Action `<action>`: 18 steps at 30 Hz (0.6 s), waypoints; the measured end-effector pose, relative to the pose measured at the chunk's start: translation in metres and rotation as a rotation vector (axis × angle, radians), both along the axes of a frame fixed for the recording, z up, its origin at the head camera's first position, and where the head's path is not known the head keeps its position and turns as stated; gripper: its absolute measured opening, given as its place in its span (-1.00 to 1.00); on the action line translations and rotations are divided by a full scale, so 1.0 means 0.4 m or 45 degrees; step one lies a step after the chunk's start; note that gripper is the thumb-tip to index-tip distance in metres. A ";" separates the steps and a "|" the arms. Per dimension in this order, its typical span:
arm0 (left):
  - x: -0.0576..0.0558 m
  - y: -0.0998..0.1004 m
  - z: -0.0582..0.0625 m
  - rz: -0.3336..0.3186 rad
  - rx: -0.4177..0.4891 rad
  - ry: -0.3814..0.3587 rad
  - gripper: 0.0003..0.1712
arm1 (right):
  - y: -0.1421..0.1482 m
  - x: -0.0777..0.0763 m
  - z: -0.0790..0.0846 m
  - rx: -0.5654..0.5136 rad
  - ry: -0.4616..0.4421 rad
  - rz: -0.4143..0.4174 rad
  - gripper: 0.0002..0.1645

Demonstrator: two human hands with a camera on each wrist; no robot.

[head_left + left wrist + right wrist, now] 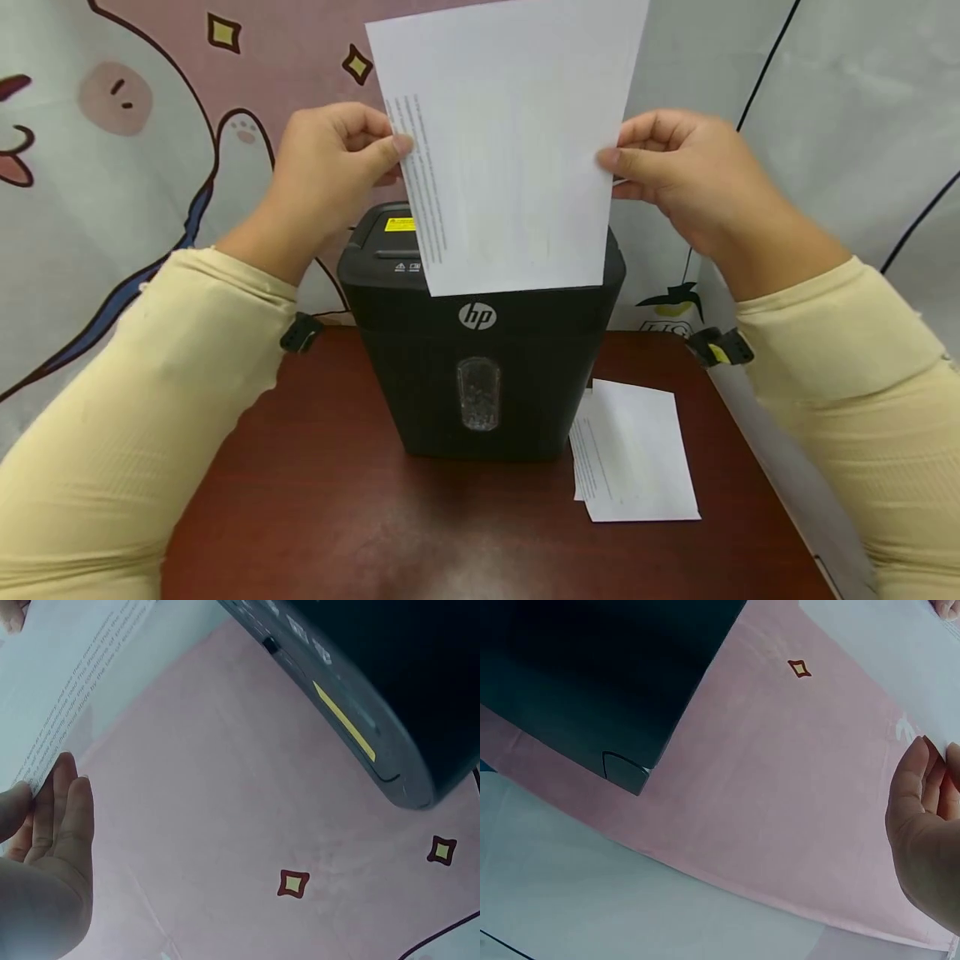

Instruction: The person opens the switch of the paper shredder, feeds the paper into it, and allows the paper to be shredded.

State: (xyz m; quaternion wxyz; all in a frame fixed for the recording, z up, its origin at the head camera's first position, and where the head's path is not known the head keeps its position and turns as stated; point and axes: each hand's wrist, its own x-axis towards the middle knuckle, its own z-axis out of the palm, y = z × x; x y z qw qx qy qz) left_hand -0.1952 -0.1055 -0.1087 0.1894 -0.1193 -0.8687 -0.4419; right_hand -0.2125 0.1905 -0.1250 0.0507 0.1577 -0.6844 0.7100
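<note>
A white sheet of paper with a few lines of print along its left side is held up in front of the black HP paper shredder. My left hand pinches its left edge between thumb and fingers. The right hand pinches the opposite edge. In the head view the sheet's lower edge overlaps the shredder's top front, hiding the middle of its top. The left wrist view shows the printed lines beside the left hand; in the right wrist view the right hand grips the sheet's edge.
More printed white paper lies on the brown table, right beside the shredder. A small window in the shredder's front shows pale bits inside. Behind stands a cloth backdrop with cartoon figures.
</note>
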 end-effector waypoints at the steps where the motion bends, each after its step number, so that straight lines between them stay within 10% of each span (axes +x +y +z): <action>1: -0.004 -0.001 0.002 0.012 -0.019 0.006 -0.69 | -0.002 -0.002 0.003 0.006 -0.003 -0.004 -0.89; 18: -0.055 -0.006 0.019 0.125 -0.018 -0.036 -0.69 | -0.050 -0.041 0.006 0.043 -0.008 -0.091 -0.88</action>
